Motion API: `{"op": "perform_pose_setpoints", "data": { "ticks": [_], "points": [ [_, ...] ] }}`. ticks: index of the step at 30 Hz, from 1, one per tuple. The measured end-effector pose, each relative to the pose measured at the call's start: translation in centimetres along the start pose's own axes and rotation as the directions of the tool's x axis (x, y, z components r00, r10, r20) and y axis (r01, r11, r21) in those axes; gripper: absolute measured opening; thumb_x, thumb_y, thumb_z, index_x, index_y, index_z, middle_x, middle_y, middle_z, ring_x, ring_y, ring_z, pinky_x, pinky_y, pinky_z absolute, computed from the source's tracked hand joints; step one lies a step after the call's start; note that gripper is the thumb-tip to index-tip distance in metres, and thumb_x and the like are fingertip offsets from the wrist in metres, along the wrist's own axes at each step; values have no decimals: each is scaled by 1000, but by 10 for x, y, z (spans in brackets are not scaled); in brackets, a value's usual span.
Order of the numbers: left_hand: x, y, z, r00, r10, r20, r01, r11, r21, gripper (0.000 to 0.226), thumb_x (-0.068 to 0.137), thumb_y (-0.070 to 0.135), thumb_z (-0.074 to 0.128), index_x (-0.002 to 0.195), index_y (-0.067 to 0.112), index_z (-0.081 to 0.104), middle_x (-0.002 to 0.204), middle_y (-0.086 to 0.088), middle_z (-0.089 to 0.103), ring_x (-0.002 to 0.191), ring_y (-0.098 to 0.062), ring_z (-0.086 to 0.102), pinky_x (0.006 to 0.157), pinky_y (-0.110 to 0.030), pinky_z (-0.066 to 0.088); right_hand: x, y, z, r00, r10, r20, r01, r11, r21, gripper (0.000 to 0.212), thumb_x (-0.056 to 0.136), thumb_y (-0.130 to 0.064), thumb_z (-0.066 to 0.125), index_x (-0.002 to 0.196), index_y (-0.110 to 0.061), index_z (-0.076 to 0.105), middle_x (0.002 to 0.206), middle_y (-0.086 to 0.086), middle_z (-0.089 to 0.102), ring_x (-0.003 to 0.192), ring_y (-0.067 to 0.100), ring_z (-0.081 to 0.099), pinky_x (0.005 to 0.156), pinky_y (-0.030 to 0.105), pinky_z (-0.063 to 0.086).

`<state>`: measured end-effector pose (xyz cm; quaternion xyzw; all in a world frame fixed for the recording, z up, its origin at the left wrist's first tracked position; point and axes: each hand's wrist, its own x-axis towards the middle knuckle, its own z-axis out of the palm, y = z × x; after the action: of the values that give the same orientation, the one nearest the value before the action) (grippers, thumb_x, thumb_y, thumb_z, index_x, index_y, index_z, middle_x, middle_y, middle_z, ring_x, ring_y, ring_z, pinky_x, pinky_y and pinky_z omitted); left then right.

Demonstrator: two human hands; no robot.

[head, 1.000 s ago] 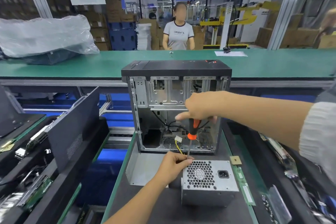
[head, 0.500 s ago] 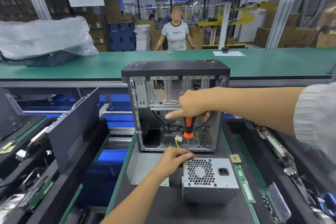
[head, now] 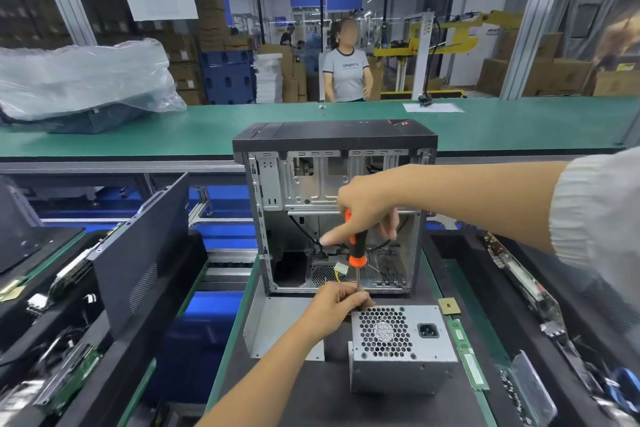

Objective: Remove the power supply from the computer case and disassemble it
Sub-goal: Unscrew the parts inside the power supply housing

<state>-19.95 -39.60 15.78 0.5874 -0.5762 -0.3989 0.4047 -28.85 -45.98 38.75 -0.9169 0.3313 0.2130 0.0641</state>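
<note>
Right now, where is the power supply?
In the head view, the power supply sits out of the computer case, on the dark mat just in front of it, low and right of centre, with the left hand at its top-left corner.

Grey power supply [head: 401,350] (fan grille facing up) lies lower centre; the open, upright computer case [head: 334,204] stands behind it at mid-frame.

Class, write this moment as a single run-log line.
stage: PSU out of case | right hand: grips screwdriver | left hand: steadies its shaft at power supply corner | case: open
</note>
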Motion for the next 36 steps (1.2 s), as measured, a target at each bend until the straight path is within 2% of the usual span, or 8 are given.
{"op": "perform_pose_setpoints", "data": {
  "ticks": [4,10,13,16,26,29,32,36],
  "points": [
    [0,4,1,1000,-8,4,7,999,39,28,101,21,52,97,5,74,100,-5,74,87,-4,63,85,-27,52,11,-4,8,994,105,-17,-106,990,-92,50,96,-50,46,93,-1,56,57,9,59,36,17,50,40,18,41],
    [1,9,-4,996,-25,80,26,1000,-12,31,104,21,44,109,3,68,109,-9,72,96,0,66,77,-11,48,7,-2,1,902,-429,56,420,837,-350,31,86,-9,63,115,-19,61,115,0,56,101,17,51,77,26,39],
    [2,10,-5,997,-21,81,18,999,43,33,104,24,45,102,5,72,106,-7,72,94,-5,65,82,-14,50,8,-1,1,951,-307,29,305,922,-240,47,83,-37,71,124,-19,58,102,3,65,89,21,67,73,29,54],
    [6,9,-6,994,-23,103,14,996,88,33,103,27,47,98,8,73,101,-3,73,90,-5,65,85,-18,50,8,-6,1,998,-6,-56,-3,988,-155,77,81,-74,46,91,1,60,59,9,64,46,20,66,50,28,54],
    [9,7,-8,987,-9,163,11,1000,-10,32,104,23,44,109,6,70,109,-5,71,103,-7,66,93,-21,50,4,2,12,949,-312,-51,260,862,-435,32,89,-28,65,118,-19,58,116,3,54,104,21,52,70,28,36],
    [11,5,-9,990,-5,138,0,1000,30,32,103,24,46,101,6,73,104,-6,73,100,-15,67,96,-32,52,0,4,9,988,-128,-85,101,957,-273,59,84,-56,61,122,-12,52,113,9,55,83,21,65,65,29,49],
    [12,4,-9,993,-23,116,17,999,49,32,102,26,49,97,6,73,102,-7,74,95,-15,68,95,-37,53,1,1,10,985,86,-150,-120,965,-235,72,87,-72,35,84,-2,54,76,12,56,46,23,62,46,29,43],
    [11,4,-10,991,-11,133,13,1000,-17,27,101,25,51,107,10,73,105,-1,75,99,-9,68,90,-27,54,11,0,11,979,-128,-158,45,894,-445,41,101,-42,38,97,-5,55,93,10,60,75,24,56,60,31,42]
  ]
}}
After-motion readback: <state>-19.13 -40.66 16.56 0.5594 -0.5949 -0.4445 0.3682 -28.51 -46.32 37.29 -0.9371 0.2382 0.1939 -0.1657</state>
